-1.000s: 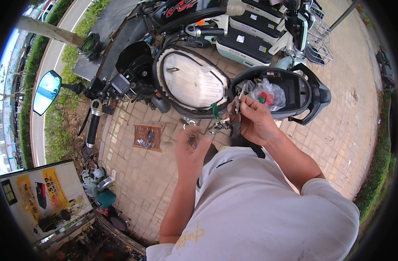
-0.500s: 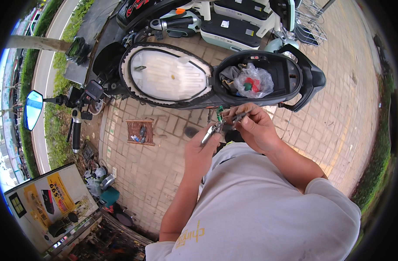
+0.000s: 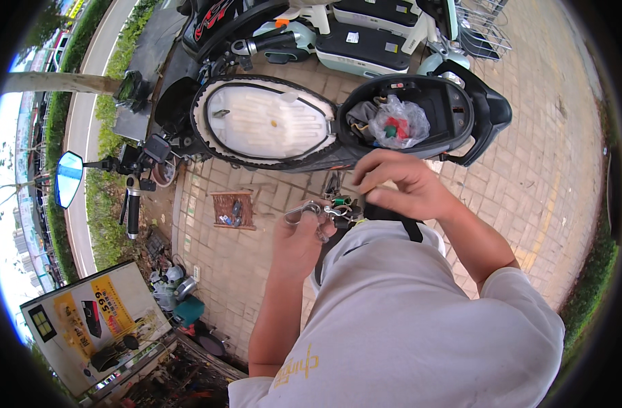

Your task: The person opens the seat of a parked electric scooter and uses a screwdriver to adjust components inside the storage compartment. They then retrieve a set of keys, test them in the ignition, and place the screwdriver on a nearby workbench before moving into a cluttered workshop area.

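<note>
A white short-sleeved T-shirt (image 3: pixel 420 319) with yellow lettering near its hem; a black strap (image 3: pixel 407 226) crosses the chest just below the right hand (image 3: pixel 399 187); bare forearms.

A bunch of keys (image 3: pixel 328 209) on a metal ring, with green and dark tags, is held up between both hands, just before the chest.
</note>
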{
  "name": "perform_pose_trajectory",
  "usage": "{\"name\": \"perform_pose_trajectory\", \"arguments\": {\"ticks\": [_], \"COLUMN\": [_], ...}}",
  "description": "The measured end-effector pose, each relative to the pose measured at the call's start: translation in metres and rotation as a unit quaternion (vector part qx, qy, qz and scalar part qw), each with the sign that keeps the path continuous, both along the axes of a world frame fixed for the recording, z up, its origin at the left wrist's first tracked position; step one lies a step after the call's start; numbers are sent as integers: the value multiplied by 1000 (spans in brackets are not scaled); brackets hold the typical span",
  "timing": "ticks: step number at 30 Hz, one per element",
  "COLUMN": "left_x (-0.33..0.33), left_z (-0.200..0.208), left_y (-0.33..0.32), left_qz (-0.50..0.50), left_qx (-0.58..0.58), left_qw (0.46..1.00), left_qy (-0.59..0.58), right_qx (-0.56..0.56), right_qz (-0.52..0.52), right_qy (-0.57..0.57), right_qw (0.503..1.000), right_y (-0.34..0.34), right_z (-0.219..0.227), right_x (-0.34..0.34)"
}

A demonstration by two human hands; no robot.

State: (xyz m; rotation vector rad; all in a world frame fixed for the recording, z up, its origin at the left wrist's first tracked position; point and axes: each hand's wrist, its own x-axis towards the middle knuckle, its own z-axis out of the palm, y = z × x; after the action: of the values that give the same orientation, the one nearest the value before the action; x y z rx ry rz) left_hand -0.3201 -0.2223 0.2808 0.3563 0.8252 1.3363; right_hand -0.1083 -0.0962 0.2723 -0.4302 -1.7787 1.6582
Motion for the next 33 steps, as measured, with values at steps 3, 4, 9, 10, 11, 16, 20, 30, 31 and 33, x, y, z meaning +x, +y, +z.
{"name": "perform_pose_trajectory", "arguments": {"ticks": [3, 4, 9, 10, 11, 16, 20, 30, 31, 33], "left_x": [1, 2, 4, 4, 3, 5, 2, -7, -7, -7], "left_z": [11, 14, 24, 26, 27, 29, 31, 43, 43, 42], "left_y": [-3, -4, -8, -8, -9, -10, -11, -6, -6, -6], "left_qz": [27, 47, 81, 87, 93, 121, 81, -32, -22, 14], "left_qx": [2, -18, -41, -51, -60, -61, -37, 9, -7, -15], "left_qw": [999, 998, 992, 991, 990, 985, 989, 948, 950, 966], "left_qy": [26, 49, 84, 85, 87, 109, 119, 318, 310, 259], "right_qx": [71, 55, 63, 80, 98, 156, 99, -148, -183, -226], "right_qz": [38, 44, 60, 56, 52, 42, 95, 294, 288, 273], "right_qy": [8, 13, -12, -20, -27, -45, -3, -24, -24, -11], "right_qw": [997, 997, 996, 995, 994, 986, 991, 944, 940, 935], "right_y": [-5, -8, -13, -12, -12, -9, 0, 24, 21, 16], "right_z": [4, 4, 5, 5, 6, 12, 10, 4, 4, 6], "right_x": [-23, -27, -37, -37, -37, -38, -42, -48, -48, -48]}}
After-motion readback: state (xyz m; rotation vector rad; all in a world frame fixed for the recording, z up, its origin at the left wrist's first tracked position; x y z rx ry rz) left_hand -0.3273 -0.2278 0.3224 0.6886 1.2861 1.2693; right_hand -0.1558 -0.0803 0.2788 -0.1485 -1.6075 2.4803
